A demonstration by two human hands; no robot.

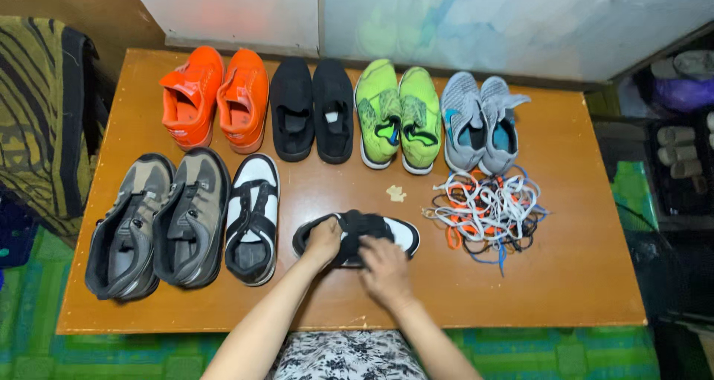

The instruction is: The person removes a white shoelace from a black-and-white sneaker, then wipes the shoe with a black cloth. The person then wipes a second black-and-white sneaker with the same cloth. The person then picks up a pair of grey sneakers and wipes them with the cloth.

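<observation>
Black-and-white shoe (398, 235) lies sideways at the front middle of the desk (573, 276), both hands on it. The left hand (323, 240) clasps the heel end, fingers curled over the collar; the right hand (384, 270) presses on the middle, though whether its fingers grip is hard to tell. Best to keep the heel pinned so the shoe doesn't roll. Just right lies a tangle of laces (487, 213); its mate (253, 218) stands left. The hands hide the shoe's tongue and eyelets.
</observation>
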